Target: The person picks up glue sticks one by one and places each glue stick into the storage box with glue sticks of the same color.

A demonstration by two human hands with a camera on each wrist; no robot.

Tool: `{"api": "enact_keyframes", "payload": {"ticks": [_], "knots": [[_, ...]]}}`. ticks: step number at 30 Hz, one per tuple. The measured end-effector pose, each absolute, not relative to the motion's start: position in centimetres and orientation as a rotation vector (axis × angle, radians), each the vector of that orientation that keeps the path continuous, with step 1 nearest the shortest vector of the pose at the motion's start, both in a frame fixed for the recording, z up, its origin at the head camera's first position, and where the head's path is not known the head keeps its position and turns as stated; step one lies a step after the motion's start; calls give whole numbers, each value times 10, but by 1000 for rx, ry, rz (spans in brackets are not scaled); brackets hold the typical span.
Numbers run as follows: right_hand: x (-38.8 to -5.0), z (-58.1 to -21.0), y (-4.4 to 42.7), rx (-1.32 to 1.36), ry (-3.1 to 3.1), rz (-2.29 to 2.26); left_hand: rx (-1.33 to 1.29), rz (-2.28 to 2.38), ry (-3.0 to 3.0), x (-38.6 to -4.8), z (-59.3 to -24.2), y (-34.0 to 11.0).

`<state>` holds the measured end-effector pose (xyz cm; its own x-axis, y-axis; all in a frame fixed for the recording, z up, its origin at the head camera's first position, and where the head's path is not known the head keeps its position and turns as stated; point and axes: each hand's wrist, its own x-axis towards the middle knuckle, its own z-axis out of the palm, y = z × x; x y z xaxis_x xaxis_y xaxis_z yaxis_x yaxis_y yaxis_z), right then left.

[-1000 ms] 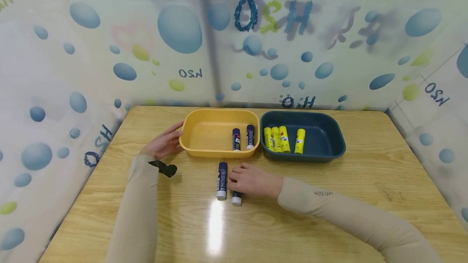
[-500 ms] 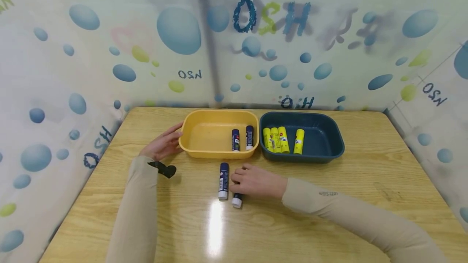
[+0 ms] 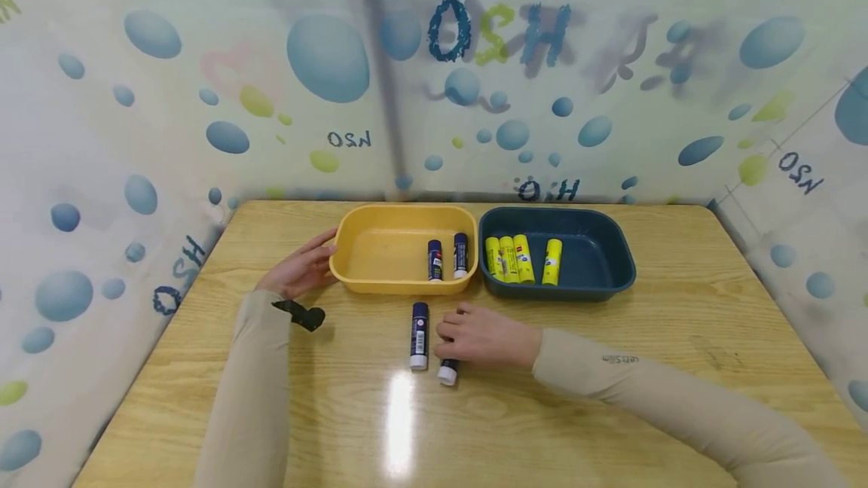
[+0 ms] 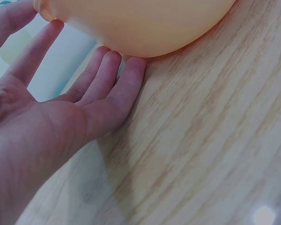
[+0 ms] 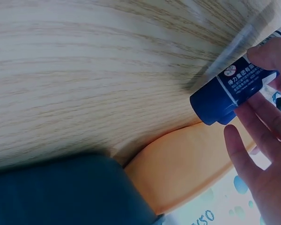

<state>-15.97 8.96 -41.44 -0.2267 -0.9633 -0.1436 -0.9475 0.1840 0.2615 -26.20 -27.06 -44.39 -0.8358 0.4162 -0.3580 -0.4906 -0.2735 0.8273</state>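
Observation:
My right hand (image 3: 488, 336) pinches a dark blue glue stick (image 3: 447, 373) with a white end, low over the table; the hand covers most of it. In the right wrist view the thumb lies on the label of this glue stick (image 5: 241, 79), with fingers at its other side. Just left of it a second blue glue stick (image 3: 419, 337) lies on the table. My left hand (image 3: 298, 269) rests its extended fingertips against the left end of a yellow tray (image 3: 380, 286). Two blue glue sticks (image 3: 435, 260) are inside that tray, toward its right end.
A dark blue tray (image 3: 556, 293) stands against the right end of the yellow one. Several yellow glue sticks (image 3: 522, 258) lie in its left half. Behind the wooden table (image 3: 610, 413) hangs a patterned white sheet (image 3: 407, 119).
My right hand has shifted slightly right with its glue stick, which now slants a little. The loose blue glue stick has rolled slightly right. My left hand stays at the yellow tray.

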Motion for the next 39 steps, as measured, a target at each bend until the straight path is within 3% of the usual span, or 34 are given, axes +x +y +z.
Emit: {"api": "enact_keyframes", "payload": {"ticks": [39], "knots": [[-181,-375,96,1753,-2448,-344,-30,2092,1438,-259,-438,-272]]}}
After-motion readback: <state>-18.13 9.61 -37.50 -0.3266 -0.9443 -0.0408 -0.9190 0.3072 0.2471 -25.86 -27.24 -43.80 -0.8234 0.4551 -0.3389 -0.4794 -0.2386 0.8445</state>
